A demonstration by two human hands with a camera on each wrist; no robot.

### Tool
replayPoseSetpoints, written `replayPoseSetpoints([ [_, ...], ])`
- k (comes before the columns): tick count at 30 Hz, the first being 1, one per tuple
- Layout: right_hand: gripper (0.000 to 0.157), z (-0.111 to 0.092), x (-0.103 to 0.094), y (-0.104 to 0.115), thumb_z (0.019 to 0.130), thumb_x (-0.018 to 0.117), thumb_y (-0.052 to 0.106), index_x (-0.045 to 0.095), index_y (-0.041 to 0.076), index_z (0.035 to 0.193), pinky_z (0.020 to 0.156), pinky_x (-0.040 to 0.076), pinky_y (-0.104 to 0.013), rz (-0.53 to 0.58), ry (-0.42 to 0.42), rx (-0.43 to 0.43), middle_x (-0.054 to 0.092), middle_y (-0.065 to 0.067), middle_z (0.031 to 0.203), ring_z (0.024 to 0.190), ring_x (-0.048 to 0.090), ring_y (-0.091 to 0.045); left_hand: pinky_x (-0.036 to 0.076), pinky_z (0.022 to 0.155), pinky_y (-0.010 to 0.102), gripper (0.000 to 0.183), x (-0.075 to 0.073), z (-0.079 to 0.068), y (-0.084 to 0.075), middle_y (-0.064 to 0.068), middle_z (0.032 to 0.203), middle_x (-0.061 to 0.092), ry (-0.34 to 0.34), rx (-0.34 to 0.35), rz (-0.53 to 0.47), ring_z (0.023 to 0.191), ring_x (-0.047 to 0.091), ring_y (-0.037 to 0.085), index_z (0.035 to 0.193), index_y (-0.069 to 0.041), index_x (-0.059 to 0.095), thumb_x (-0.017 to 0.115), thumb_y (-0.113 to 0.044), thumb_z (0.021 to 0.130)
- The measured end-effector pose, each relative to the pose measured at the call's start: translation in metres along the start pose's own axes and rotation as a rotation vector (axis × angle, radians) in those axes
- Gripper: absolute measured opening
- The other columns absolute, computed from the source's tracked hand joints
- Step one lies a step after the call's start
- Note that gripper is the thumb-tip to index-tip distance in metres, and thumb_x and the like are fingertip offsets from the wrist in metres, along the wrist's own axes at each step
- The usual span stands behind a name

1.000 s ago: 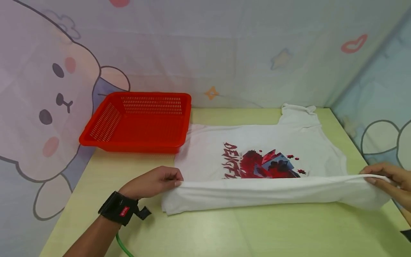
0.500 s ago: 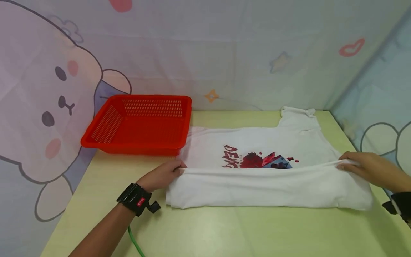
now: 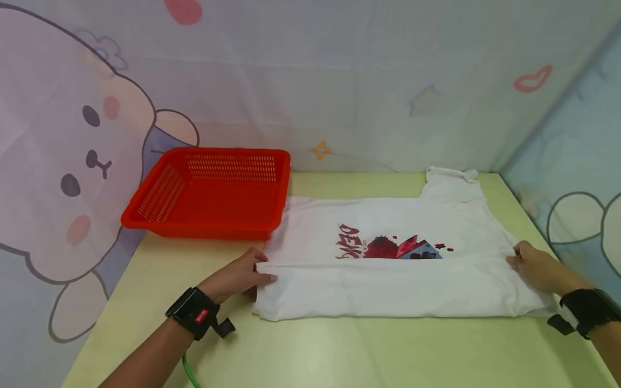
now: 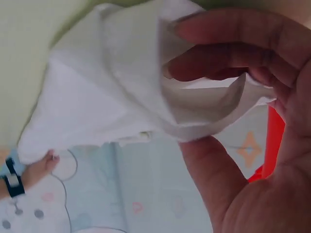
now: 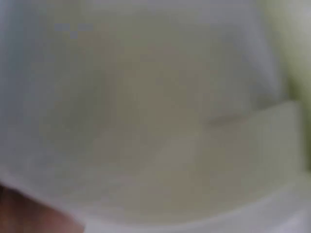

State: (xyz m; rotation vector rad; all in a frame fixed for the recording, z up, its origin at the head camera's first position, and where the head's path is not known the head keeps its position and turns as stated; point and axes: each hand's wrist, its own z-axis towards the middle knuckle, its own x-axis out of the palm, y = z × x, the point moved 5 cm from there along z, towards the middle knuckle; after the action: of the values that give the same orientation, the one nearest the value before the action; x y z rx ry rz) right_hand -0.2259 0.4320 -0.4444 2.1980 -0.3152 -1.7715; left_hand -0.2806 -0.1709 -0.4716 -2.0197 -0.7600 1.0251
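A white T-shirt (image 3: pixel 388 215) with a red and blue print lies sideways on the table, its near part folded over into a long flap (image 3: pixel 388 288) that covers the lower part of the print. My left hand (image 3: pixel 245 275) holds the flap's left end. In the left wrist view its thumb (image 4: pixel 209 170) lies against the cloth, with the fingers curled at the other side of the fold. At the right end, my right hand (image 3: pixel 538 268) pinches the folded edge. White cloth (image 5: pixel 146 121), blurred, fills most of the right wrist view, with a bit of skin at its lower left corner.
A red plastic basket (image 3: pixel 208 231) stands at the back left, overlapping the shirt's left end. One sleeve (image 3: pixel 451 183) sticks out toward the back wall. A printed cloth backdrop (image 3: pixel 339 97) lines the back and sides. A green cable (image 3: pixel 189 372) runs by the left forearm.
The flap's edge, first raised near the front, has gone away from me and down onto the shirt, covering more print. My right hand has moved left and inward with it.
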Motion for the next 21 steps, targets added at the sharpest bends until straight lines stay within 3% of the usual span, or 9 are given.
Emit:
replayPoseSetpoints([
  [5, 0.030, -0.010, 0.014, -0.002, 0.098, 0.032, 0.019, 0.029, -0.011, 0.100, 0.055, 0.040, -0.042, -0.023, -0.091, 0.031, 0.052, -0.022, 0.071, 0.062, 0.051, -0.029, 0.047, 0.058, 0.038, 0.070, -0.002, -0.010, 0.009, 0.016, 0.081, 0.048, 0.040, -0.009, -0.083, 0.065, 0.054, 0.028, 0.130, -0.011, 0.031, 0.073, -0.013, 0.075],
  [11, 0.034, -0.016, 0.019, -0.013, 0.098, 0.035, 0.027, 0.035, -0.007, 0.095, 0.050, 0.037, -0.037, -0.059, -0.163, 0.037, 0.050, -0.013, 0.064, 0.054, 0.047, -0.023, 0.046, 0.053, 0.036, 0.065, -0.004, -0.009, 0.008, 0.016, 0.080, 0.046, -0.008, 0.024, -0.041, 0.061, 0.051, 0.027, 0.131, -0.015, 0.033, 0.068, -0.001, 0.078],
  [14, 0.048, -0.021, 0.018, -0.018, 0.096, 0.035, 0.040, 0.038, -0.008, 0.097, 0.050, 0.036, -0.033, -0.015, -0.111, 0.095, 0.052, -0.013, 0.071, 0.057, 0.047, -0.020, 0.047, 0.055, 0.038, 0.073, -0.004, -0.011, 0.007, 0.016, 0.081, 0.046, -0.014, 0.036, -0.057, 0.064, 0.051, 0.027, 0.136, -0.018, 0.029, 0.069, -0.001, 0.077],
  [17, 0.060, -0.027, 0.021, -0.019, 0.092, 0.035, 0.051, 0.043, -0.008, 0.099, 0.052, 0.039, -0.032, 0.014, -0.014, 0.153, 0.056, -0.018, 0.081, 0.064, 0.051, -0.020, 0.049, 0.058, 0.039, 0.079, -0.003, -0.015, 0.006, 0.017, 0.084, 0.047, 0.034, 0.052, -0.087, 0.068, 0.053, 0.027, 0.139, -0.023, 0.025, 0.069, -0.003, 0.077],
  [21, 0.060, -0.038, 0.028, -0.017, 0.093, 0.034, 0.051, 0.052, -0.006, 0.093, 0.053, 0.039, -0.032, -0.033, 0.062, 0.148, 0.057, -0.012, 0.078, 0.062, 0.051, -0.018, 0.045, 0.057, 0.034, 0.061, -0.001, -0.018, 0.006, 0.015, 0.084, 0.046, 0.107, 0.100, -0.028, 0.073, 0.050, 0.025, 0.131, -0.024, 0.043, 0.067, -0.003, 0.079],
])
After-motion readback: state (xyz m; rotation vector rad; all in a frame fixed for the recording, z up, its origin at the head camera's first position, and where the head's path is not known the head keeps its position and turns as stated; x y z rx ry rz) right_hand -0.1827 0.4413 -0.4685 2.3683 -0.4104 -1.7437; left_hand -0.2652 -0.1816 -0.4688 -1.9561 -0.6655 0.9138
